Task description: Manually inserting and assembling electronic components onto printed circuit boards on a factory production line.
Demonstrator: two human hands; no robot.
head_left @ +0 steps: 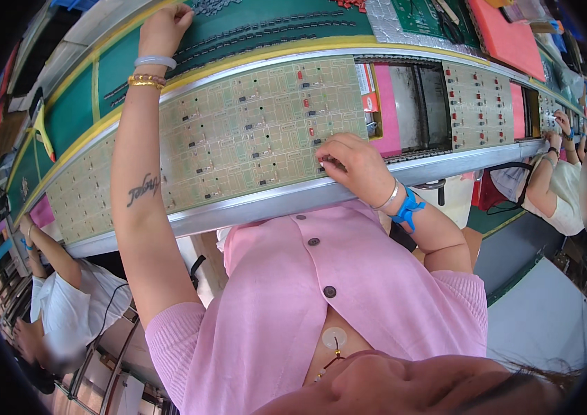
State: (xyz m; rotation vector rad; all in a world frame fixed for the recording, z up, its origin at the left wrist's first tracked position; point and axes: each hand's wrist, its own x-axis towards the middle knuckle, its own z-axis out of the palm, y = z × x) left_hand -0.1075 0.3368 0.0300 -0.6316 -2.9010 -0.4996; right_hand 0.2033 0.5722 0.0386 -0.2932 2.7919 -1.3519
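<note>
A large tan circuit board panel (pixel 231 138) lies on the metal-railed conveyor (pixel 266 196) in front of me, dotted with small black parts and a few red ones. My right hand (pixel 357 166) is over its near right part, thumb and fingers pinched at the board's surface. A small dark part shows by those fingertips; whether they grip it is unclear. My left hand (pixel 164 29) reaches beyond the conveyor to the green work surface, its fingers curled closed. What they hold, if anything, is hidden. Rows of black electronic components (pixel 273 29) lie just right of it.
Farther right on the conveyor sits another board (pixel 477 107) with several red parts. Between the boards is a dark gap (pixel 414 104) beside a pink strip (pixel 388 111). Red components (pixel 351 5) lie at the far edge. Co-workers sit at left (pixel 75 290) and right (pixel 553 187).
</note>
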